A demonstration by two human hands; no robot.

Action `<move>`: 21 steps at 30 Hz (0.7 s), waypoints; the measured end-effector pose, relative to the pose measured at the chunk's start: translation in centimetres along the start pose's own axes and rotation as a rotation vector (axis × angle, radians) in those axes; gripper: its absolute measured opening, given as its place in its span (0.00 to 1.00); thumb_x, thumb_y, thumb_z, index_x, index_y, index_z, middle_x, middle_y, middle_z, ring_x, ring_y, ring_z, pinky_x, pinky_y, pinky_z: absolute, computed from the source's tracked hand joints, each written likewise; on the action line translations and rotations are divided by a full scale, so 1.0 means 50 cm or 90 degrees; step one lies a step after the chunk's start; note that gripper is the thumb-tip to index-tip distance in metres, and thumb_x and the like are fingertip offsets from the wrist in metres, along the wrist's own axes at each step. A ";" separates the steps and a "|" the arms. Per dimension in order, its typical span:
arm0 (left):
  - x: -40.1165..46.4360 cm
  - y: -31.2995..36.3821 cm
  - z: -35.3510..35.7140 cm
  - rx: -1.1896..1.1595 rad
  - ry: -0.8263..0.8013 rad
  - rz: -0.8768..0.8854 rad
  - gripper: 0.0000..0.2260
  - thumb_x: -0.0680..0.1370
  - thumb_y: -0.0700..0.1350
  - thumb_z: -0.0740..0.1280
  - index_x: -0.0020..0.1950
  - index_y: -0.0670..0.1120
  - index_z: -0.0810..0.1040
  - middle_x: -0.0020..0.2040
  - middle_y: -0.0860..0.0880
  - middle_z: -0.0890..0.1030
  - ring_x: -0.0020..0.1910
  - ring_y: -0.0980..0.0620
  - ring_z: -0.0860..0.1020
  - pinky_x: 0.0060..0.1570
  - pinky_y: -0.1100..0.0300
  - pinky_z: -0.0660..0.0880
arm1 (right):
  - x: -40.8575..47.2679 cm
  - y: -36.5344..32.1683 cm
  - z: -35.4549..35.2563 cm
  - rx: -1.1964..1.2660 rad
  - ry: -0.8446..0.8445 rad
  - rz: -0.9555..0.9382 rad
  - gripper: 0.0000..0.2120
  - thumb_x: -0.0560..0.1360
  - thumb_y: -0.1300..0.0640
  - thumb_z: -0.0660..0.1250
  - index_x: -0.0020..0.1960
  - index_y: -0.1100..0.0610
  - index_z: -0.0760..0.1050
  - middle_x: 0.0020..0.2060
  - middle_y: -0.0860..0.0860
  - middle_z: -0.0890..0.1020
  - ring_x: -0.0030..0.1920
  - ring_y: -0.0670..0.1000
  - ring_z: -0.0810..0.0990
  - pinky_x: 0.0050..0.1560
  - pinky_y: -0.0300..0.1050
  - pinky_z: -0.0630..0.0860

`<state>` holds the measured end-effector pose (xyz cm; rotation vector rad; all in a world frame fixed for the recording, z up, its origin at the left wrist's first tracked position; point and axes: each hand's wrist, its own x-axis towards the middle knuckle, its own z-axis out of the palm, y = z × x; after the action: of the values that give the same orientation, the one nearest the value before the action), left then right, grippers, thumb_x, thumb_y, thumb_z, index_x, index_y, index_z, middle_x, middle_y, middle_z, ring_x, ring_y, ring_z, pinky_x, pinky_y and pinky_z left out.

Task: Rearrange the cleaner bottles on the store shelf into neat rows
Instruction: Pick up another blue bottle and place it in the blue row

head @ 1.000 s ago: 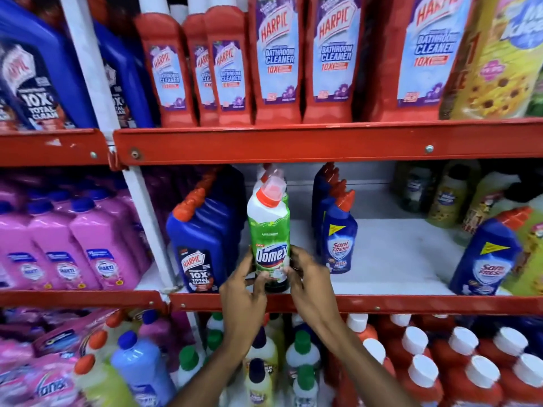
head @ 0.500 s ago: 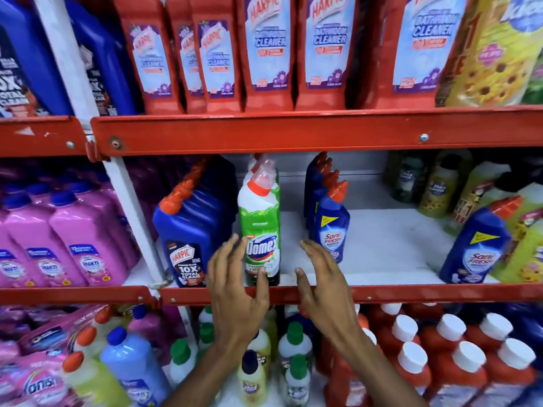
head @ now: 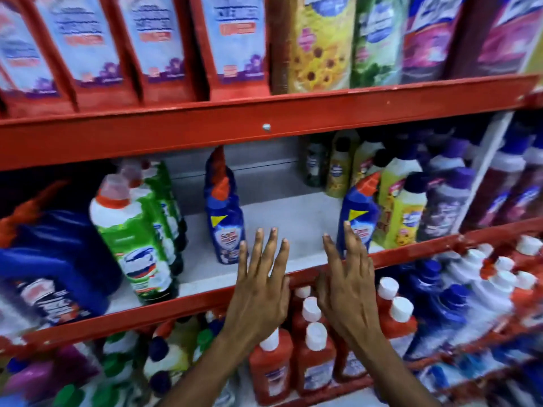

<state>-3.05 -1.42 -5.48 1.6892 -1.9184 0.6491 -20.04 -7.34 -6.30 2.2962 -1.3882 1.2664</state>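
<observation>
1. The left hand (head: 260,292) is hovering palm-down over the red front lip of the middle shelf (head: 411,252), fingers spread and straight, gripping nothing.
2. The right hand (head: 346,289) is reaching alongside it, fingers also splayed and empty; its fingertips are lying in front of the lower label of a blue bottle (head: 360,212), though whether they are touching it cannot be told.
3. Two blue orange-capped bottles are showing in a file just left of the left hand (head: 224,224), one behind the other, and that single one is standing at the right, making three in sight.
4. Further left, a row of green-and-white bottles (head: 135,239) is running back from the shelf lip; the front one is clear, the rest are blurring together and cannot be counted.
5. A large dark blue jug (head: 55,259) is sitting at the far left.
6. Yellow bottles (head: 407,212) are crowding right behind the single blue bottle.
7. Bare white shelf floor is lying open between the two blue groups, directly beyond both hands.
8. Red white-capped bottles (head: 271,368) are filling the shelf below the wrists.
</observation>
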 end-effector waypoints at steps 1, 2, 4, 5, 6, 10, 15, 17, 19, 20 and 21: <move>0.012 0.018 0.014 -0.002 -0.013 0.006 0.27 0.81 0.47 0.57 0.80 0.42 0.61 0.82 0.39 0.61 0.82 0.36 0.57 0.76 0.32 0.63 | 0.000 0.024 -0.005 0.008 0.006 0.014 0.32 0.70 0.67 0.66 0.74 0.61 0.69 0.77 0.67 0.63 0.76 0.67 0.66 0.72 0.65 0.68; 0.024 0.035 0.027 -0.004 -0.023 0.010 0.27 0.81 0.47 0.57 0.80 0.41 0.60 0.82 0.39 0.61 0.82 0.36 0.57 0.76 0.32 0.62 | 0.002 0.047 -0.008 0.023 0.010 0.029 0.31 0.70 0.67 0.67 0.73 0.62 0.69 0.77 0.66 0.64 0.75 0.67 0.66 0.72 0.65 0.68; 0.048 0.065 0.052 -0.017 -0.048 0.014 0.27 0.81 0.47 0.56 0.80 0.41 0.60 0.83 0.39 0.60 0.82 0.37 0.56 0.77 0.33 0.60 | 0.006 0.085 -0.012 0.071 0.019 0.069 0.28 0.72 0.68 0.67 0.72 0.63 0.69 0.77 0.65 0.65 0.75 0.66 0.67 0.73 0.62 0.69; 0.061 0.080 0.063 -0.029 -0.062 0.014 0.27 0.81 0.47 0.56 0.80 0.42 0.59 0.83 0.39 0.60 0.83 0.38 0.56 0.78 0.34 0.59 | 0.010 0.102 -0.014 0.103 0.022 0.091 0.27 0.73 0.67 0.66 0.71 0.64 0.68 0.76 0.65 0.66 0.75 0.65 0.67 0.73 0.60 0.69; 0.073 0.094 0.075 -0.048 -0.075 0.010 0.27 0.81 0.48 0.55 0.81 0.42 0.59 0.83 0.40 0.60 0.83 0.38 0.56 0.78 0.35 0.59 | 0.015 0.118 -0.016 0.139 0.021 0.112 0.26 0.74 0.67 0.65 0.71 0.64 0.68 0.75 0.64 0.67 0.75 0.63 0.67 0.73 0.59 0.70; 0.123 0.141 0.107 -0.249 -0.115 -0.102 0.28 0.81 0.48 0.55 0.81 0.42 0.58 0.82 0.42 0.63 0.82 0.42 0.61 0.81 0.44 0.59 | 0.040 0.161 -0.024 0.271 -0.032 0.179 0.24 0.76 0.66 0.66 0.71 0.61 0.65 0.69 0.58 0.71 0.68 0.58 0.73 0.65 0.41 0.71; 0.180 0.164 0.127 -0.466 -0.082 -0.228 0.19 0.81 0.45 0.65 0.72 0.47 0.70 0.67 0.47 0.82 0.63 0.49 0.81 0.63 0.56 0.78 | 0.092 0.184 -0.023 0.324 -0.097 0.201 0.22 0.76 0.66 0.67 0.69 0.60 0.71 0.63 0.57 0.81 0.61 0.56 0.81 0.61 0.44 0.75; 0.191 0.167 0.123 -0.503 -0.061 -0.270 0.15 0.81 0.44 0.66 0.68 0.46 0.73 0.62 0.47 0.85 0.57 0.51 0.84 0.54 0.66 0.78 | 0.105 0.182 -0.023 0.360 -0.110 0.221 0.20 0.75 0.67 0.68 0.67 0.60 0.73 0.59 0.56 0.84 0.57 0.56 0.84 0.59 0.45 0.79; 0.190 0.164 0.112 -0.526 -0.017 -0.300 0.13 0.82 0.43 0.66 0.66 0.45 0.74 0.60 0.48 0.86 0.54 0.55 0.84 0.48 0.74 0.77 | 0.108 0.169 -0.025 0.390 -0.123 0.225 0.19 0.75 0.68 0.68 0.65 0.60 0.73 0.56 0.54 0.84 0.54 0.52 0.84 0.54 0.29 0.77; 0.185 0.160 0.103 -0.531 0.008 -0.307 0.13 0.82 0.43 0.66 0.66 0.45 0.75 0.59 0.49 0.86 0.53 0.58 0.84 0.47 0.75 0.77 | 0.108 0.157 -0.025 0.403 -0.126 0.223 0.19 0.75 0.68 0.68 0.65 0.60 0.73 0.55 0.52 0.84 0.52 0.50 0.84 0.50 0.23 0.73; 0.177 0.154 0.092 -0.531 0.035 -0.307 0.12 0.82 0.43 0.66 0.66 0.45 0.75 0.58 0.51 0.85 0.52 0.62 0.83 0.48 0.76 0.77 | 0.106 0.141 -0.025 0.422 -0.125 0.221 0.19 0.75 0.68 0.69 0.65 0.59 0.73 0.54 0.50 0.83 0.52 0.49 0.83 0.49 0.21 0.72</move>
<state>-11.87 -10.17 -3.48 1.4394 -1.3508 -0.2682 -25.27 -13.97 -3.45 2.7331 -1.6795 1.8840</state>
